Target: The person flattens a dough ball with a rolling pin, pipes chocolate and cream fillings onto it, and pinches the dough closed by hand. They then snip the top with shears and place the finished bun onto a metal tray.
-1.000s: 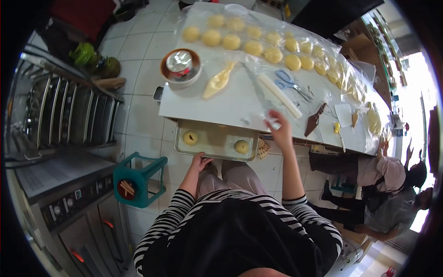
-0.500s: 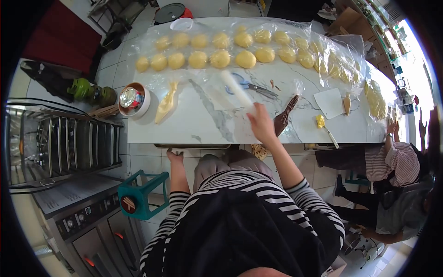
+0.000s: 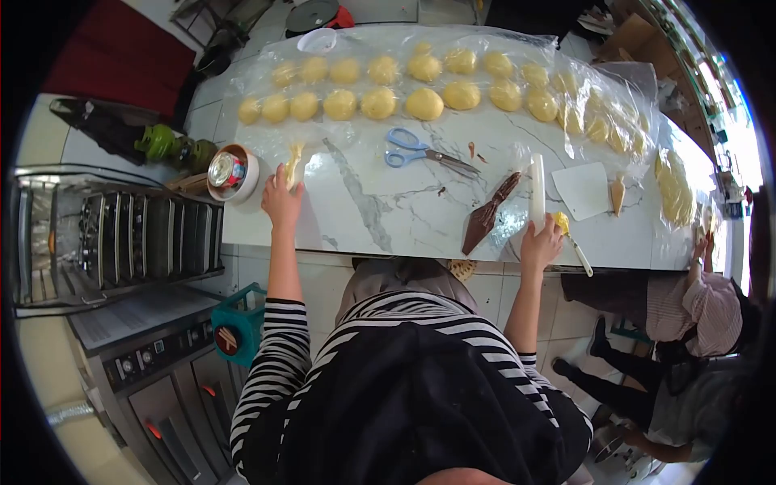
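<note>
My left hand [image 3: 283, 198] is closed over a piping bag of pale yellow filling [image 3: 294, 159], whose twisted end shows above my fingers; the rest is hidden under the hand. On the right, my right hand [image 3: 542, 244] grips the lower end of a white rolling pin [image 3: 537, 187], which points away from me along the tabletop. Left of the pin lies a piping bag with dark brown filling [image 3: 487, 218]. Just right of that hand is a small spatula [image 3: 579, 255] with yellow cream on its head. Blue-handled scissors [image 3: 428, 151] rest between my hands.
Rows of round dough balls [image 3: 423, 104] lie under clear plastic along the far side of the marble table [image 3: 339, 222]. A white scraper [image 3: 579, 191] and a small cone-shaped bag [image 3: 617, 196] are at right. A bowl holding a can [image 3: 234, 187] stands left. Two people are at far right.
My right hand has carried the rolling pin rightward, past the brown piping bag. My left hand has come up from below the table edge onto the yellow piping bag.
</note>
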A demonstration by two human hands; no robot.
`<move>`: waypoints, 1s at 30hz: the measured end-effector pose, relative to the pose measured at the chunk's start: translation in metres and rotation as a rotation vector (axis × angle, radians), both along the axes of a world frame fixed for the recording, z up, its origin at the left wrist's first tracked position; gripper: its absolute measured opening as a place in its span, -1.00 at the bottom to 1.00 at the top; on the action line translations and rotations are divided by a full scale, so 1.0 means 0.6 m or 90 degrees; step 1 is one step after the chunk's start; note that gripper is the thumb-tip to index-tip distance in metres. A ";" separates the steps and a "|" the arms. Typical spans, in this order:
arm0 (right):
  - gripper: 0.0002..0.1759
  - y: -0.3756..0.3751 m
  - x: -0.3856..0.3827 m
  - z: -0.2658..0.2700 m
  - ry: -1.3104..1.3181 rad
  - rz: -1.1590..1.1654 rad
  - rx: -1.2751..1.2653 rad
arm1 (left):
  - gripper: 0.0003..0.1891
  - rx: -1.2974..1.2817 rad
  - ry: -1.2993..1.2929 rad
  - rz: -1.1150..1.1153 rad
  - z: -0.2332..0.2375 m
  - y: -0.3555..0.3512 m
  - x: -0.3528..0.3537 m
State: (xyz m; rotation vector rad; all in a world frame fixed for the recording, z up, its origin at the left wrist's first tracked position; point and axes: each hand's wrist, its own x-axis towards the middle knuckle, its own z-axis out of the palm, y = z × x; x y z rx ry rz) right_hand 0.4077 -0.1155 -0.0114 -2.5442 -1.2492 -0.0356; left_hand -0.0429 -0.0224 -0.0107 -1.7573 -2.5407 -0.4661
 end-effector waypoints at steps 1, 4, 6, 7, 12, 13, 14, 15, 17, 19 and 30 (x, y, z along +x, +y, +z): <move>-0.48 0.002 -0.010 0.008 0.000 -0.010 0.003 | -0.44 0.003 0.000 -0.010 0.004 0.015 0.000; -0.45 0.004 -0.028 0.028 -0.083 0.015 0.210 | -0.43 -0.064 -0.121 -0.049 0.025 0.034 0.008; -0.46 0.001 -0.061 0.059 0.161 0.104 0.205 | -0.52 0.051 -0.265 -0.101 0.038 0.016 0.067; -0.48 0.003 -0.085 0.075 0.404 0.196 0.196 | -0.56 0.058 -0.385 -0.154 0.057 0.006 0.115; -0.54 0.012 -0.219 0.033 1.082 0.263 0.289 | -0.58 -0.094 -0.626 -0.626 0.105 -0.074 0.330; -0.54 0.021 -0.214 0.055 1.080 0.272 0.288 | -0.58 -0.084 -0.625 -0.625 0.119 -0.069 0.337; -0.54 0.028 -0.196 0.085 1.093 0.194 0.271 | -0.57 -0.135 -0.725 -0.647 0.132 -0.064 0.342; -0.53 0.036 -0.177 0.104 1.104 0.115 0.255 | -0.56 -0.187 -0.825 -0.667 0.139 -0.058 0.343; -0.50 0.049 -0.126 0.108 0.858 0.099 0.251 | -0.51 -0.098 -0.684 -0.674 0.108 -0.012 0.321; -0.42 0.069 -0.057 0.064 0.754 0.130 0.272 | -0.39 -0.098 -0.389 -0.465 0.057 0.035 0.297; -0.40 0.027 0.004 0.032 0.080 0.017 0.006 | -0.21 -0.159 -0.273 -0.457 -0.032 0.088 0.382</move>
